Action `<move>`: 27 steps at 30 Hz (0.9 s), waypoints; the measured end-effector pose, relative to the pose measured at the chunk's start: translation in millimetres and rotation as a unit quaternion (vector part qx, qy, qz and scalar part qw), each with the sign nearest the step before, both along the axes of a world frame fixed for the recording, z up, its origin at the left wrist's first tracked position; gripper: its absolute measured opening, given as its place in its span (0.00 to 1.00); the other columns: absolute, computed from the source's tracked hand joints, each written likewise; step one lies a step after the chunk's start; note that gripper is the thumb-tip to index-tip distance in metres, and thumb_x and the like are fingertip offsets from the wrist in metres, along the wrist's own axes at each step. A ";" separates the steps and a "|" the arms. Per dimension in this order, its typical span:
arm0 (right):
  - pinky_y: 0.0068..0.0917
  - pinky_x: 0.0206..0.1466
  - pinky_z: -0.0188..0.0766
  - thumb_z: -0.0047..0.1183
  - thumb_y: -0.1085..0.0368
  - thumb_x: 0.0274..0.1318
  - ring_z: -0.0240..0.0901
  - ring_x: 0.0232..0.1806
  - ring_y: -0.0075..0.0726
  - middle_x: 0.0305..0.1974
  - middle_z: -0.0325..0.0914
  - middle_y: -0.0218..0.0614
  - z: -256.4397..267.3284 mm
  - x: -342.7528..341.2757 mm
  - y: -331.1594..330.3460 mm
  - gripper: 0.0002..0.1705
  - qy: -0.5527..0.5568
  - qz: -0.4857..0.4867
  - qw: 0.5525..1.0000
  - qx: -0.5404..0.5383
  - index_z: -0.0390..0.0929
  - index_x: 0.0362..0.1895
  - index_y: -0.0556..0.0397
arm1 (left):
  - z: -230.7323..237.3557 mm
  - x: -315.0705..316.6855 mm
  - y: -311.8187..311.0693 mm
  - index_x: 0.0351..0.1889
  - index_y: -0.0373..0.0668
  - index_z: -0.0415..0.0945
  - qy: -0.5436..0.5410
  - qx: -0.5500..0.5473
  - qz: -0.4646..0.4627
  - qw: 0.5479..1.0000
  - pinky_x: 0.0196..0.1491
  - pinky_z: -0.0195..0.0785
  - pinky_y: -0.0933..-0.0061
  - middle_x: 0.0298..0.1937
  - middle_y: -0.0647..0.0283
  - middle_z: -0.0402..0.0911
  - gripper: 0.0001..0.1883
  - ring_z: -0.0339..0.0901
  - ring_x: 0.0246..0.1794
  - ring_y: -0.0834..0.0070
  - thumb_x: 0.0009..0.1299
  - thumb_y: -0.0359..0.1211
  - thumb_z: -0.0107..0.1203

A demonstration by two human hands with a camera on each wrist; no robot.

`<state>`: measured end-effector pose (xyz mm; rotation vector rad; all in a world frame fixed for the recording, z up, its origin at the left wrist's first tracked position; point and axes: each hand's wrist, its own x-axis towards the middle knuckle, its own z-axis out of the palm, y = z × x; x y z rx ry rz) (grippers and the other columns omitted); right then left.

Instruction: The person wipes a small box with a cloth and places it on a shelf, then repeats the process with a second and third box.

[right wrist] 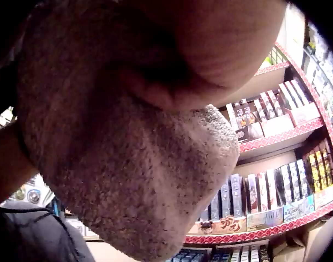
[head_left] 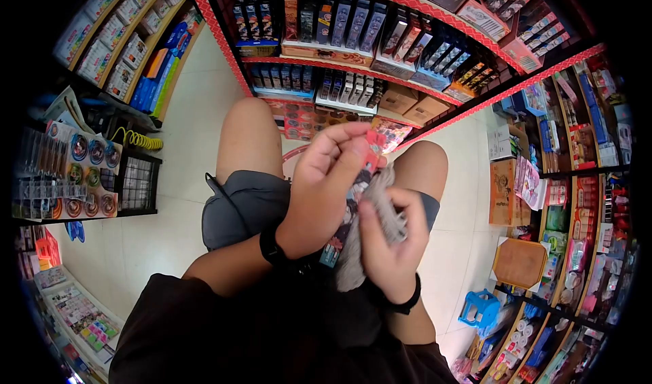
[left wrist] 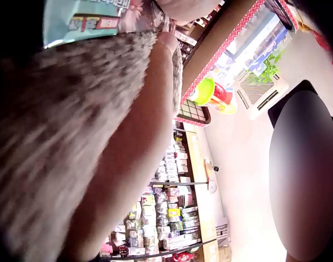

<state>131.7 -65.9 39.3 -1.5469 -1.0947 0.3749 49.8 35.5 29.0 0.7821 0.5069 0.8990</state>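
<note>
In the head view my left hand (head_left: 324, 180) pinches a long, narrow printed packet (head_left: 358, 188) near its red upper end, and its teal lower end hangs over my lap. A grey fuzzy cloth (head_left: 350, 265) is bunched in my right hand (head_left: 392, 251), thumb on top, lying against the packet's right side. Up close in the right wrist view, the cloth (right wrist: 150, 180) drapes below the curled fingers. The left wrist view catches the packet's teal end (left wrist: 84, 24) beside the cloth (left wrist: 63, 109). Part of the packet is hidden behind the cloth and left hand.
I sit facing a red-trimmed shelf (head_left: 380, 61) with rows of slim boxes. Wooden racks of goods (head_left: 577, 228) line the right, with a blue stool (head_left: 479, 309) before them. On the left stand a display of packaged items (head_left: 88, 173) and a shelf of cards (head_left: 129, 64).
</note>
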 end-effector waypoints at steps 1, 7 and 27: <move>0.22 0.39 0.73 0.67 0.73 0.59 0.76 0.33 0.22 0.33 0.81 0.36 -2.0 3.7 6.2 0.13 0.025 -0.029 0.999 0.013 0.76 0.44 0.59 | -3.6 0.3 -3.9 0.65 0.37 0.70 0.009 0.013 0.003 1.000 0.57 0.73 0.76 0.57 0.62 0.81 0.17 0.79 0.53 0.80 0.84 0.35 0.50; 0.21 0.40 0.73 0.65 0.72 0.63 0.76 0.36 0.19 0.35 0.81 0.36 10.3 27.9 37.0 0.12 0.004 -0.021 0.997 0.068 0.75 0.45 0.59 | -9.9 1.3 -13.7 0.63 0.37 0.71 0.019 0.049 0.017 0.998 0.62 0.67 0.76 0.58 0.64 0.80 0.16 0.75 0.57 0.83 0.84 0.35 0.51; 0.28 0.39 0.75 0.67 0.76 0.55 0.80 0.34 0.42 0.36 0.80 0.42 -0.5 -8.7 -16.5 0.15 -0.044 0.139 0.987 -0.064 0.76 0.44 0.57 | -0.3 1.1 25.4 0.74 0.38 0.61 -0.074 -0.091 0.017 0.993 0.43 0.72 0.75 0.58 0.57 0.77 0.22 0.75 0.42 0.77 0.85 0.33 0.41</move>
